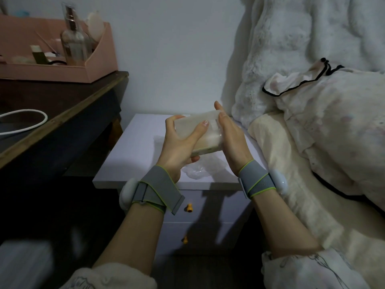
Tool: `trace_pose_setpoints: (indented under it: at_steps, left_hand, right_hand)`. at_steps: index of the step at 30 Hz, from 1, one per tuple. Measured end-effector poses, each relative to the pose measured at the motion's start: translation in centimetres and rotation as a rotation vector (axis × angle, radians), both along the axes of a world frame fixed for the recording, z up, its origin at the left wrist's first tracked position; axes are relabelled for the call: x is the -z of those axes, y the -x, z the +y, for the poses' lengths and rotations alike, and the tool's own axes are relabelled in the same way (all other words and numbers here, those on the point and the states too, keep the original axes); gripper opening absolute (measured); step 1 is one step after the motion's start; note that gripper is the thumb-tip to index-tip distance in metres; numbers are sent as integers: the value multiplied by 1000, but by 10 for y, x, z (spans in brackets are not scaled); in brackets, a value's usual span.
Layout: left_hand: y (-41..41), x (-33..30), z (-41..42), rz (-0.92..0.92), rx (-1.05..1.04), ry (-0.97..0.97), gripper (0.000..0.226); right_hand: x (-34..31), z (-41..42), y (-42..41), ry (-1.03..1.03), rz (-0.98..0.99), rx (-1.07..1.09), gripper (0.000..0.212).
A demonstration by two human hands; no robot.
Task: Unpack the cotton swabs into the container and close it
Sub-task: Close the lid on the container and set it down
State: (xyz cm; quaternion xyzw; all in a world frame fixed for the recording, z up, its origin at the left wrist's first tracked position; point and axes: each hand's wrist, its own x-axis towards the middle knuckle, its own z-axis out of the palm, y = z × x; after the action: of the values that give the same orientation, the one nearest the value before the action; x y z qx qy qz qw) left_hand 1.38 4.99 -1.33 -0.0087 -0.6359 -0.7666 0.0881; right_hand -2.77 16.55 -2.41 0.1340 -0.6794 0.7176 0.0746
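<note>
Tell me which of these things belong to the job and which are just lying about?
Job: translucent rectangular plastic container, gripped by the left hand and right hand; crumpled clear plastic wrapper on the white nightstand.

Lying about: pink organiser tray, clear glass bottle, white cable, cream bedding.
</note>
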Motion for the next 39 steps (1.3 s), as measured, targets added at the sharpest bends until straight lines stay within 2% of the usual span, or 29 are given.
trace_pose_setpoints:
  at_steps: [3, 7, 15, 21, 27, 39]
  left_hand:
    - [2, 1, 0, 2, -7, -9, 42]
    - [2, 2, 0, 0, -4, -10, 45]
    - [1, 2, -1, 43, -25, -2, 44]
    - [0, 3, -1, 85, -34, 13, 47]
    - [0, 2, -6, 58, 119, 149, 70]
    - [3, 11, 1, 40, -2, 205, 73]
  right_hand:
    - [-1, -2, -3, -7, 4, 10, 57]
    - [-2, -3, -6, -4, 1, 24, 41]
    - [-2, -7, -10, 53, 39, -25, 31]
    - [-3, -9, -12, 33, 67, -63, 36]
    - [-5, 0, -9, 67, -8, -97, 32]
    - [-1, 0, -8, 70, -107, -82, 30]
